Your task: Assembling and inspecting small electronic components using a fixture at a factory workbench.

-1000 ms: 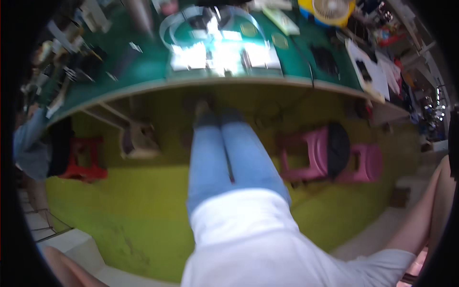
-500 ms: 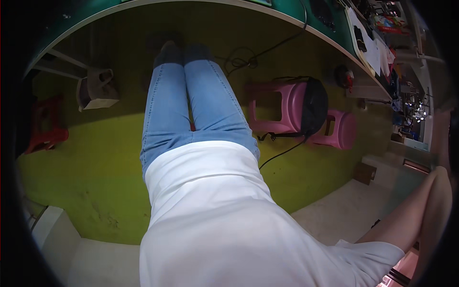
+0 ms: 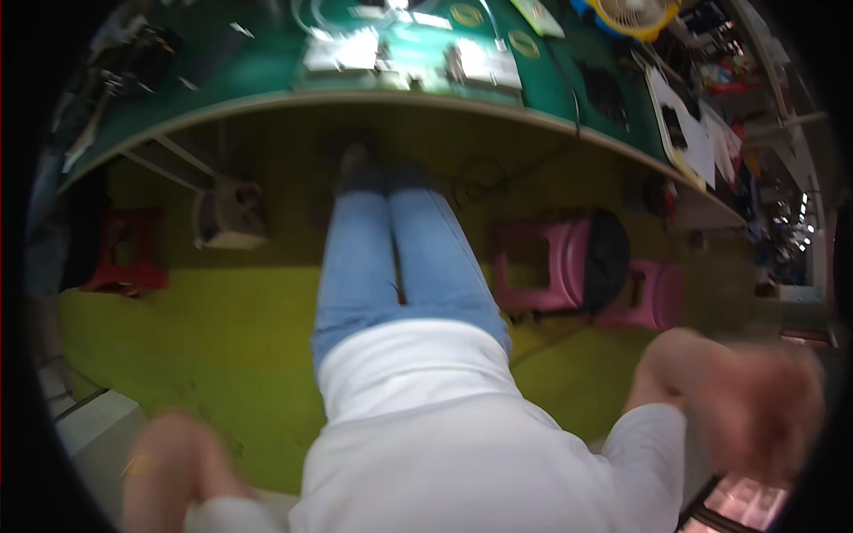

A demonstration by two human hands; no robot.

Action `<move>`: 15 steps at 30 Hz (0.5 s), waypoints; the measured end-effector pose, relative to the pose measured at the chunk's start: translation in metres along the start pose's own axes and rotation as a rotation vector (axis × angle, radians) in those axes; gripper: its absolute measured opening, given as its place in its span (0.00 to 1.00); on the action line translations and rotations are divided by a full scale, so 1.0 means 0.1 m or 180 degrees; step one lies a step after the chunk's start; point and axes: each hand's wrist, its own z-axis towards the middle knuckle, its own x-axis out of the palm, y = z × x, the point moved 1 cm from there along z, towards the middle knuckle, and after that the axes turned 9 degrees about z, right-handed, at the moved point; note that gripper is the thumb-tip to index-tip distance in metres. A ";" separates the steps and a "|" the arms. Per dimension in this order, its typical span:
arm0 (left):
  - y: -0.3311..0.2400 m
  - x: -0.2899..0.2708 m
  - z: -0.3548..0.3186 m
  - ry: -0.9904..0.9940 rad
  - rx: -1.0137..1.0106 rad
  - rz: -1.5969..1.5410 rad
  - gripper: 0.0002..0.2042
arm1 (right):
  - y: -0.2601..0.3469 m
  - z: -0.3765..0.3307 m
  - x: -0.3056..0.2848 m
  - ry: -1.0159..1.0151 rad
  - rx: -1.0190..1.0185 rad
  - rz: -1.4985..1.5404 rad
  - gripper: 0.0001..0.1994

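Observation:
My right hand [image 3: 771,413] is raised close to the camera at the right edge, smeared by motion. Its fingers cannot be made out, nor whether anything is in them. At the lower left my bent left arm [image 3: 178,457] comes into view, with a small yellow spot on it; the left hand itself is out of sight. Neither arm reaches the green worktable [image 3: 258,75] ahead. On that table two bright metal-looking blocks [image 3: 342,51] stand side by side on a green base, blurred.
Below the table's edge are pink stools [image 3: 569,266] with a black bag [image 3: 606,262], a red stool [image 3: 129,253] and a light-coloured bin [image 3: 229,216]. A yellow-rimmed fan [image 3: 633,16], yellow rings [image 3: 524,44] and white papers [image 3: 684,124] lie along the table's right part.
The view has tilted up, bringing more of the tabletop in. My left arm has come into sight, and my right arm has swung so that its blurred hand shows.

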 end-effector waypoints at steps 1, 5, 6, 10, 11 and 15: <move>-0.05 0.11 0.12 -0.0126 0.0120 -0.0111 0.07 | 0.05 -0.62 -0.01 0.1173 0.1670 -0.1714 0.09; 0.39 0.39 0.33 0.0355 0.0907 0.0795 0.10 | -0.07 -2.93 0.75 0.1298 0.5237 0.0245 0.07; 0.79 0.60 0.15 0.1212 0.0929 0.1041 0.12 | -0.14 -3.31 0.93 0.1650 0.4975 -0.0246 0.09; 1.48 1.21 -0.45 0.2130 0.0378 0.2352 0.12 | -0.28 -4.09 1.37 0.2114 0.5623 -0.0957 0.14; 1.48 1.32 -0.42 0.2146 0.0383 0.2344 0.12 | -0.36 -4.13 1.47 0.2480 0.5699 -0.1304 0.15; 1.60 1.63 -0.32 0.2363 0.0203 0.2617 0.13 | -0.57 -4.29 1.46 0.2511 0.6143 -0.1616 0.17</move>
